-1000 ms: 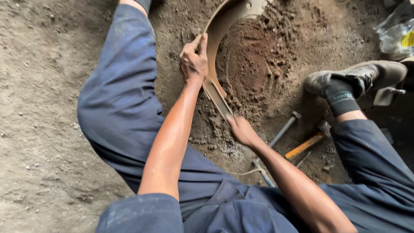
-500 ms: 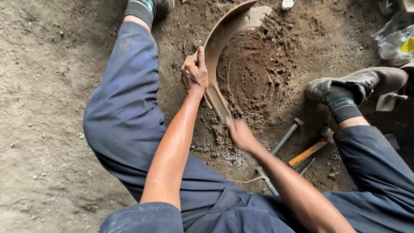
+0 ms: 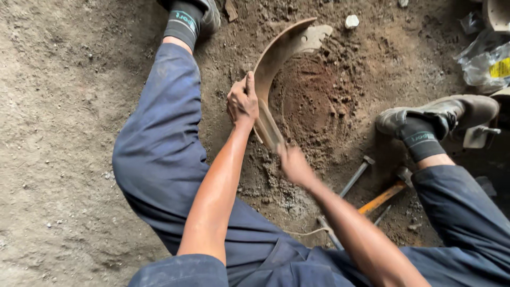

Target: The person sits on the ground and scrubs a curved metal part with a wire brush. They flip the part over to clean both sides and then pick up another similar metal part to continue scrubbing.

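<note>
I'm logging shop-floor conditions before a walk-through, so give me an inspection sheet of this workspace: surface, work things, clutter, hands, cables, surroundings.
Surface: bare dirt floor, loose reddish soil heaped in a round patch.
Work things: curved rusty-brown metal band, standing on edge in the soil.
Clutter: yellow-handled hammer and grey steel rod lying between the legs; small pale stone.
Hands: left hand in a closed grip on the band's middle; right hand at its lower end, blurred, grip unclear.
Cables: one thin pale cord by the lap.
Surroundings: crumpled clear plastic bag top right; person seated, legs spread, in blue coveralls.
</note>
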